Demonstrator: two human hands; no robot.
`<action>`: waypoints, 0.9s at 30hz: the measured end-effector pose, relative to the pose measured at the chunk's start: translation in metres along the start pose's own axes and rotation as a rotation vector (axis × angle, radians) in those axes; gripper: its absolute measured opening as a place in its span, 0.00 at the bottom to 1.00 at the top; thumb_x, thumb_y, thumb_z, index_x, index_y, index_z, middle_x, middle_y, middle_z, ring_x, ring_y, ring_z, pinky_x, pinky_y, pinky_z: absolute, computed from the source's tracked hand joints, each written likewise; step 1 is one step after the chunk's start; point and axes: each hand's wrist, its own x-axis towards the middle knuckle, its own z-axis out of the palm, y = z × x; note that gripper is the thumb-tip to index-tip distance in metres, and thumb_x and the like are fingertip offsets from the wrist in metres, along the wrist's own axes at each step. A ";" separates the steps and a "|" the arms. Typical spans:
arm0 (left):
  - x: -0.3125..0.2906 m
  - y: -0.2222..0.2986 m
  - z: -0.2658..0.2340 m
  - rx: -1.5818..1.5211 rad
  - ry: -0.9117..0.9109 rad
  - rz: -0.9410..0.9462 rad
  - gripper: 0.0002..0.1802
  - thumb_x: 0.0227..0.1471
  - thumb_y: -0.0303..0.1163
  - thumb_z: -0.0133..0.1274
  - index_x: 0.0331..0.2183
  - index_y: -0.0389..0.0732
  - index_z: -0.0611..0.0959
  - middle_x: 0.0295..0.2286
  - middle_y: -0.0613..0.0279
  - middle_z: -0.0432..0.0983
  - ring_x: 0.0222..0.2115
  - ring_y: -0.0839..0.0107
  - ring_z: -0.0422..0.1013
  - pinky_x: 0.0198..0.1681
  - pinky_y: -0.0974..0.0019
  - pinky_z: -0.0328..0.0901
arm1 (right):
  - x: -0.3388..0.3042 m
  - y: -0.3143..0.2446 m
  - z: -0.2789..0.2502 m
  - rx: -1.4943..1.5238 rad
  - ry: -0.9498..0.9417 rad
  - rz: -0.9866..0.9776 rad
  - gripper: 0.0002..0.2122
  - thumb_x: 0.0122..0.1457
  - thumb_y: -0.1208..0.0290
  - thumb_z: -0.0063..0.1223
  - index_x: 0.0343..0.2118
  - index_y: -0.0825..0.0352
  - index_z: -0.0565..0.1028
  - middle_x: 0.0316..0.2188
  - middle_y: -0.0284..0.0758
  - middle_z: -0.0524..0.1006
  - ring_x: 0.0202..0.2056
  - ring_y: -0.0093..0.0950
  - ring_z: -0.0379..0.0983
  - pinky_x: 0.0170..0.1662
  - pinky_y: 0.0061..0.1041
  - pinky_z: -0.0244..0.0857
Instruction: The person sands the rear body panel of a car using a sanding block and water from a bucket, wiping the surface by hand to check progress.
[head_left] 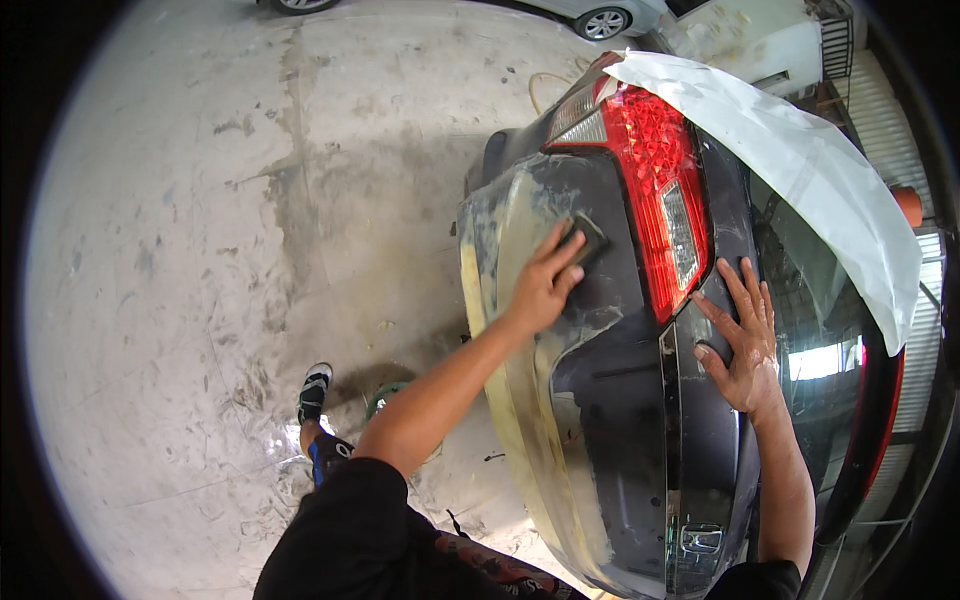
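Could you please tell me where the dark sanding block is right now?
Under the left hand, the sanding block presses on the car's rear corner, just left of the red tail light.

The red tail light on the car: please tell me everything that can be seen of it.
The tail light is a long lamp unit of glossy red plastic with a faceted pattern inside, a pale clear insert low in the middle and a clear section at its upper end. It looks whole and is mounted at the dark rear corner of the car. White masking paper covers the body just beside it and overlaps its top edge. The right hand lies flat near its lower end; the left hand presses a dark sanding block close by.
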 end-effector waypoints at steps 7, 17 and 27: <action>-0.005 0.002 0.002 0.013 0.049 -0.019 0.26 0.54 0.29 0.53 0.56 0.45 0.73 0.60 0.44 0.59 0.59 0.51 0.60 0.60 0.63 0.56 | 0.001 -0.001 -0.005 0.009 -0.004 0.019 0.25 0.43 0.65 0.59 0.50 0.57 0.78 0.65 0.36 0.57 0.68 0.41 0.42 0.68 0.50 0.35; -0.026 -0.007 0.000 0.021 0.004 -0.058 0.25 0.57 0.30 0.51 0.57 0.47 0.72 0.62 0.45 0.54 0.60 0.52 0.59 0.58 0.62 0.59 | 0.001 -0.004 -0.004 0.001 0.001 0.016 0.25 0.45 0.65 0.58 0.51 0.57 0.77 0.65 0.36 0.57 0.68 0.42 0.42 0.67 0.50 0.35; -0.050 -0.004 -0.001 0.001 0.040 -0.020 0.25 0.57 0.31 0.53 0.57 0.45 0.72 0.61 0.45 0.56 0.57 0.53 0.63 0.57 0.64 0.61 | 0.002 -0.003 -0.003 -0.016 0.008 0.010 0.25 0.46 0.64 0.58 0.51 0.57 0.77 0.65 0.36 0.57 0.68 0.41 0.42 0.67 0.50 0.35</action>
